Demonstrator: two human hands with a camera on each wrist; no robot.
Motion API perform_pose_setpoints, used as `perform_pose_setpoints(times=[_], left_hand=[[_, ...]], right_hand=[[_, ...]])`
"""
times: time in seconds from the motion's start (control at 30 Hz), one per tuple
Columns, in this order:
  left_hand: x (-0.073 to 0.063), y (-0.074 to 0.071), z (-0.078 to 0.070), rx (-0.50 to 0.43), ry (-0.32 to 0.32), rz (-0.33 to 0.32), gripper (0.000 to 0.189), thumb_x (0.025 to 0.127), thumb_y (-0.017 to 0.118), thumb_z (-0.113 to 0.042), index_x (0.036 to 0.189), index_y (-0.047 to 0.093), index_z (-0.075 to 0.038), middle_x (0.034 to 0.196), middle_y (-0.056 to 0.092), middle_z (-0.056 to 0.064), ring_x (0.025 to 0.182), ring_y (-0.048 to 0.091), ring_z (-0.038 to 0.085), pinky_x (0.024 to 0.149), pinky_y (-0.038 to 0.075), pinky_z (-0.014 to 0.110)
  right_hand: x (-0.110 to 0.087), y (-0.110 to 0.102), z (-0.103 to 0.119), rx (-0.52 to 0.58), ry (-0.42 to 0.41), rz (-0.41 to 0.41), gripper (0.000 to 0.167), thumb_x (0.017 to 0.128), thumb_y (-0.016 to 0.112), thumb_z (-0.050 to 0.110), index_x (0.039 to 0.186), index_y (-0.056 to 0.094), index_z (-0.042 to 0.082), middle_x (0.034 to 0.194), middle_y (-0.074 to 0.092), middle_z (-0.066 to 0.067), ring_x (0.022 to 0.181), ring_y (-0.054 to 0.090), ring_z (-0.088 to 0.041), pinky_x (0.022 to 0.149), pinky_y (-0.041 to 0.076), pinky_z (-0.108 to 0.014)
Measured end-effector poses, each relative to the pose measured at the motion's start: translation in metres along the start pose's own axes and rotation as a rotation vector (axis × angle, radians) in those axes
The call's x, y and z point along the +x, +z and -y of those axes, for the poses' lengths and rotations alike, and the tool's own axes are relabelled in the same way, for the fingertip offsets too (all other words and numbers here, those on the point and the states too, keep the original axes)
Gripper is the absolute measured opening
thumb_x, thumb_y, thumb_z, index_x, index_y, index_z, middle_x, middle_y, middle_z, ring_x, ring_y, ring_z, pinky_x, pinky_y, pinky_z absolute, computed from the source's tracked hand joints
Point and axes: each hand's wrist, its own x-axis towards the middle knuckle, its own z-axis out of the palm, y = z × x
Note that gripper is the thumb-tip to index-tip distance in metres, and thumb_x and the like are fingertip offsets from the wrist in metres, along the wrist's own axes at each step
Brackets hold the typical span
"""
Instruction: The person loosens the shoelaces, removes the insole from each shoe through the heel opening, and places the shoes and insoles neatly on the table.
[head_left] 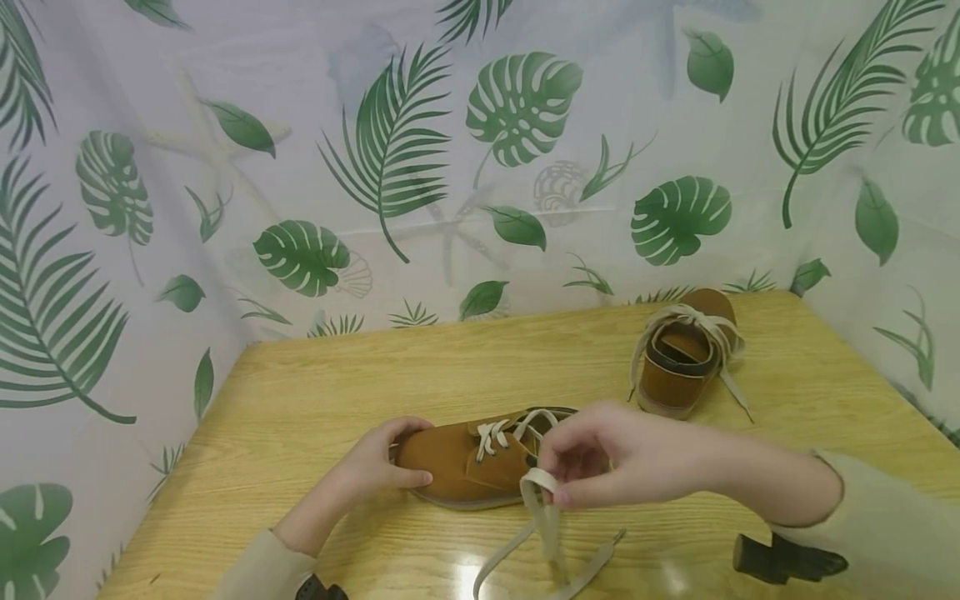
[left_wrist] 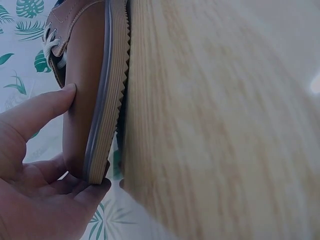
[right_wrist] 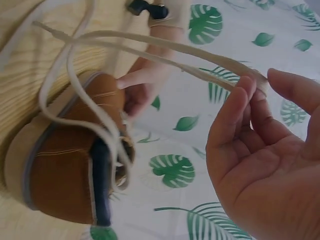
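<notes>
A brown shoe with a pale sole lies on the table, toe to the left. My left hand grips its toe; in the left wrist view the thumb presses the upper and the fingers curl round the front of the sole. Above the heel end, my right hand holds a cream shoelace in a bent loop at its fingertips. Both strands of that lace run back toward the shoe in the right wrist view. Part of the shoe's opening is hidden behind the right hand.
A matching brown shoe stands at the back right, its laces tied in a bow. The wooden table meets a leaf-printed cloth at the back and sides. One lace end trails near the front.
</notes>
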Motion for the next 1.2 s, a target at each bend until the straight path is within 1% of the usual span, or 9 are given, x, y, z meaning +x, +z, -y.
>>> perform_pose_setpoints(times=[0.13, 0.3, 0.4, 0.5, 0.57, 0.73, 0.83, 0.97, 1.2], left_hand=[[0.0, -0.001, -0.001, 0.0, -0.003, 0.001, 0.065, 0.089, 0.083, -0.002, 0.147, 0.054, 0.002, 0.146, 0.058, 0.025, 0.134, 0.059, 0.045, 0.107, 0.06, 0.047], [0.001, -0.004, -0.002, 0.003, -0.009, 0.002, 0.065, 0.089, 0.083, -0.002, 0.146, 0.054, 0.002, 0.145, 0.058, 0.024, 0.135, 0.059, 0.046, 0.107, 0.06, 0.048], [0.003, -0.006, -0.002, 0.003, -0.012, 0.004, 0.065, 0.089, 0.083, -0.001, 0.147, 0.054, 0.001, 0.146, 0.058, 0.024, 0.135, 0.058, 0.045, 0.107, 0.06, 0.048], [0.004, -0.009, -0.001, 0.001, -0.013, 0.01, 0.065, 0.089, 0.083, -0.001, 0.147, 0.054, 0.001, 0.146, 0.058, 0.024, 0.135, 0.059, 0.045, 0.106, 0.06, 0.047], [0.005, -0.01, -0.001, -0.001, -0.011, 0.016, 0.065, 0.089, 0.083, -0.001, 0.147, 0.054, 0.002, 0.146, 0.058, 0.024, 0.135, 0.059, 0.045, 0.106, 0.06, 0.046], [0.005, -0.012, -0.002, -0.009, -0.011, 0.02, 0.066, 0.088, 0.083, 0.0, 0.147, 0.054, 0.002, 0.145, 0.058, 0.024, 0.134, 0.059, 0.044, 0.106, 0.061, 0.046], [0.005, -0.011, -0.002, -0.007, -0.014, 0.016, 0.065, 0.088, 0.083, 0.0, 0.146, 0.054, 0.002, 0.145, 0.059, 0.024, 0.134, 0.059, 0.044, 0.106, 0.06, 0.046], [0.005, -0.01, -0.002, -0.002, -0.011, 0.014, 0.065, 0.088, 0.083, -0.001, 0.147, 0.054, 0.002, 0.145, 0.059, 0.024, 0.134, 0.059, 0.044, 0.106, 0.061, 0.046], [0.004, -0.01, -0.001, 0.007, 0.002, 0.02, 0.065, 0.089, 0.083, -0.001, 0.147, 0.054, 0.002, 0.145, 0.059, 0.025, 0.134, 0.059, 0.045, 0.105, 0.061, 0.046]], right_hand=[[0.002, 0.0, -0.009, -0.022, 0.067, 0.005, 0.004, 0.101, 0.069, 0.008, 0.099, 0.073, 0.007, 0.087, 0.072, -0.007, 0.079, 0.062, 0.002, 0.07, 0.061, -0.022], [0.004, -0.007, -0.014, -0.018, 0.162, -0.004, 0.013, 0.103, 0.07, 0.016, 0.108, 0.077, 0.006, 0.093, 0.076, -0.002, 0.083, 0.066, -0.002, 0.075, 0.061, -0.022], [0.006, -0.013, -0.017, 0.003, 0.222, -0.017, 0.016, 0.103, 0.069, 0.016, 0.111, 0.077, 0.005, 0.097, 0.078, -0.005, 0.084, 0.07, -0.005, 0.076, 0.062, -0.022], [0.007, -0.018, -0.02, 0.012, 0.258, -0.037, 0.017, 0.103, 0.067, 0.013, 0.112, 0.076, 0.001, 0.099, 0.079, -0.009, 0.085, 0.071, -0.009, 0.075, 0.063, -0.025], [0.008, -0.022, -0.023, 0.016, 0.283, -0.055, 0.017, 0.103, 0.067, 0.011, 0.112, 0.075, 0.0, 0.098, 0.078, -0.011, 0.084, 0.071, -0.012, 0.073, 0.063, -0.026], [0.007, -0.03, -0.032, -0.009, 0.344, -0.111, 0.018, 0.103, 0.068, 0.013, 0.113, 0.075, 0.0, 0.098, 0.077, -0.013, 0.084, 0.071, -0.014, 0.07, 0.059, -0.025], [0.005, -0.035, -0.039, -0.022, 0.367, -0.139, 0.018, 0.104, 0.066, 0.014, 0.113, 0.074, 0.0, 0.101, 0.078, -0.013, 0.086, 0.07, -0.015, 0.074, 0.061, -0.027], [0.004, -0.039, -0.048, 0.001, 0.384, -0.17, 0.018, 0.105, 0.065, 0.011, 0.113, 0.073, -0.002, 0.101, 0.078, -0.013, 0.088, 0.069, -0.017, 0.079, 0.064, -0.032], [0.004, -0.041, -0.062, 0.068, 0.414, -0.206, 0.02, 0.104, 0.065, 0.01, 0.114, 0.072, -0.005, 0.1, 0.077, -0.009, 0.089, 0.068, -0.017, 0.079, 0.064, -0.029]])
